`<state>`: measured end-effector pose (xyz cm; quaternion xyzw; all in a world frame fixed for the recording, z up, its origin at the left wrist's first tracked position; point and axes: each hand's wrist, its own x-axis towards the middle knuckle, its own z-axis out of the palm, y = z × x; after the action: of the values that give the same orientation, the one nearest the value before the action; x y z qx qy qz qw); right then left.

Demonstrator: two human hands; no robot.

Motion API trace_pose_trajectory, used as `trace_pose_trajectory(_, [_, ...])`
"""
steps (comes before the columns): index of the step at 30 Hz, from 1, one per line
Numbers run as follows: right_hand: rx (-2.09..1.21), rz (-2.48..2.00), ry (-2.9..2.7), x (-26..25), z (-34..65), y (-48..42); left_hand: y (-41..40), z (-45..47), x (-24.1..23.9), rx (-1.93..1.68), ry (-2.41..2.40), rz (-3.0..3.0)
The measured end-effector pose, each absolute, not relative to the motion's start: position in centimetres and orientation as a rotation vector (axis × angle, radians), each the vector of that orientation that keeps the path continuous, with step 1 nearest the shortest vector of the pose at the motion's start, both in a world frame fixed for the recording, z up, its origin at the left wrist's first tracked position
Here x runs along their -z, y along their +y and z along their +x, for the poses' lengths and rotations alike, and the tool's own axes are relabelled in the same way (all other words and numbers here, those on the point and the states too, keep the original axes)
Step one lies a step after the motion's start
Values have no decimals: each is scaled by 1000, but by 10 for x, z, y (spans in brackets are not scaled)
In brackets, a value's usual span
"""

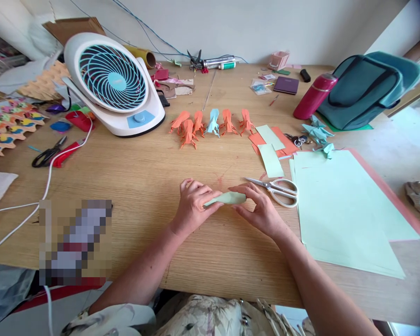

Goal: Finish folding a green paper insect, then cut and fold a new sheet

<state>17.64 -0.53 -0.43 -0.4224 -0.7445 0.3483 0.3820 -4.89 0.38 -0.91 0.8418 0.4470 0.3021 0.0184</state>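
The left hand is closed on one end of a narrow, folded piece of pale green paper, over the brown wooden table. The right hand pinches the other end, its fingers at the top edge and its thumb at the bottom edge. Metal scissors with white handles lie near the right hand. Farther back are 5 orange folded-paper shapes and 1 light blue folded-paper shape.
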Motion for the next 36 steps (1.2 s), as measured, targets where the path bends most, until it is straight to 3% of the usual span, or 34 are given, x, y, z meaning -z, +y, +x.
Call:
trace_pose_trajectory(8, [-1412, -1053, -1376, 32, 168, -3, 1, -47, 7, -956, 1342, 2630])
trace_pose_trajectory(20, [-1093, -1202, -1718, 20, 176, -5, 7, -53, 7, -976, 1361, 2631])
trace_pose_trajectory(28, [-1521, -986, -1233, 22, 167, -1, 6, -52, 7, -1014, 1331, 2611])
trace_pose_trajectory(36, [-1609, -1004, -1064, 14, 162, -4, 4, -52, 10, -978, 1325, 2611])
